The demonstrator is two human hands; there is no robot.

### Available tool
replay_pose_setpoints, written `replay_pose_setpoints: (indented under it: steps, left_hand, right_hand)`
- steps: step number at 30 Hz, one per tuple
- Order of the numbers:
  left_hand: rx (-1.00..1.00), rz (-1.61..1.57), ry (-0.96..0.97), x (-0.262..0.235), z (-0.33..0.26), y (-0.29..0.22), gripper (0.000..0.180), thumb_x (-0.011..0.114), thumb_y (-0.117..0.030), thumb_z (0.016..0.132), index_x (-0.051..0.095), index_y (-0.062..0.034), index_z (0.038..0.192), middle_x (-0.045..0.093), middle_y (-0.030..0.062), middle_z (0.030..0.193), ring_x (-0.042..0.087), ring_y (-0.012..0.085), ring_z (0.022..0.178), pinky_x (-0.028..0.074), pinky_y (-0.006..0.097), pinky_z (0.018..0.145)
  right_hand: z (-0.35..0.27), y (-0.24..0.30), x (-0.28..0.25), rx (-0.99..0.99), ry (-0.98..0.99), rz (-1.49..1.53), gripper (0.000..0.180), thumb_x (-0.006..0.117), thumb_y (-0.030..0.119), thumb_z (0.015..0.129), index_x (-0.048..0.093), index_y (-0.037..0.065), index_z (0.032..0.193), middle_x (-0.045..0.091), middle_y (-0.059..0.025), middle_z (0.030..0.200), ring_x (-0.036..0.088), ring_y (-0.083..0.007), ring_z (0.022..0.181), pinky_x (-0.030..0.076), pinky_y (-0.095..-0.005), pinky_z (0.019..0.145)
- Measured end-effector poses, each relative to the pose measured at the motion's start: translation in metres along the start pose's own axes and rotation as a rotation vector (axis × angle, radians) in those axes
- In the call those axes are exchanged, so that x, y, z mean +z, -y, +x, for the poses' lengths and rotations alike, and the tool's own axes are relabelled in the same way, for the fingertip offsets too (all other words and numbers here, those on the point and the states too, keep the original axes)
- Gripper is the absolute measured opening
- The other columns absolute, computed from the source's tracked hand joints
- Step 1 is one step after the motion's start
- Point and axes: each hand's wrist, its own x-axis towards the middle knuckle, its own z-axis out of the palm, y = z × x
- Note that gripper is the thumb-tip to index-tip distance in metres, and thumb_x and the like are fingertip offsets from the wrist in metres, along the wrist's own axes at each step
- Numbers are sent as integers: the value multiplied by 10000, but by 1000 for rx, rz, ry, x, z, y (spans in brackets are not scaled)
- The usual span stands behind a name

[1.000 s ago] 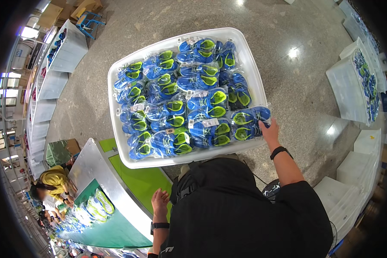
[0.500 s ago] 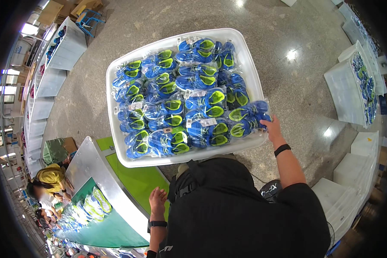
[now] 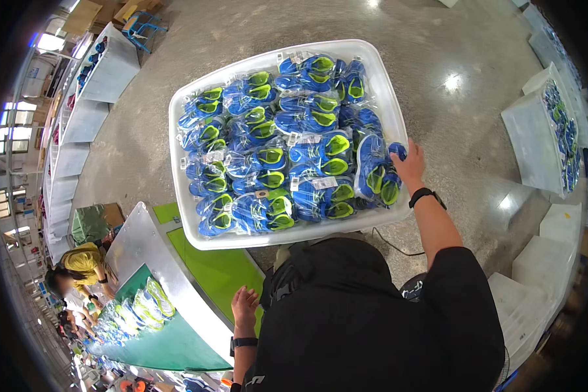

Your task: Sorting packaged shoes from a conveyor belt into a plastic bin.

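Observation:
A large white bin (image 3: 178,196) holds several rows of blue sneakers with lime-green linings, in clear plastic bags. At its right side, my right hand (image 3: 409,164) has its fingers closed on the toe end of a bagged pair of sneakers (image 3: 374,171). That pair lies with toes pointing away from me and heels toward me, beside another bagged pair (image 3: 323,197). My left hand (image 3: 244,306) hangs low on the left, near a green panel (image 3: 219,268); its fingers are loosely curled and apart, with nothing in them.
A metal-edged table with a green top (image 3: 176,340) stands at lower left, with more bagged shoes (image 3: 144,307) on it. Beyond it works a person in a yellow top (image 3: 83,262). White bins line the left; another filled bin (image 3: 536,147) stands at right. A cable lies on the floor.
My right hand has moved away from me along the bin's right rim. The pair it holds has turned from lying sideways to toes pointing away. My left hand stays low.

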Motion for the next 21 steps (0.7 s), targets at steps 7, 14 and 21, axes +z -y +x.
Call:
replay_pose_setpoints:
  steps: [7,14,21]
  left_hand:
    - [-26,10,-19,-9,-8,10,428,604,-272,964,525,-34,1311,640,95,1032,650,192,866,524,306,710]
    - [-14,-30,-19,-11,-7,9,431,625,-288,958,533,-38,1297,635,91,1027,643,191,875,524,308,717]
    - [-35,10,-40,-11,-19,11,392,604,-282,972,533,-48,1278,629,83,1013,638,194,881,523,318,731]
  right_hand:
    - [-47,63,22,-284,273,-233,734,713,599,770,516,280,1400,364,-114,1512,284,-359,1436,170,-739,1083]
    - [-80,43,13,-422,437,-136,718,707,551,791,482,310,1429,362,-83,1513,268,-335,1450,125,-720,1112]
    - [-113,31,30,-503,212,-177,739,736,521,763,478,328,1428,357,-67,1502,278,-321,1440,109,-652,1156]
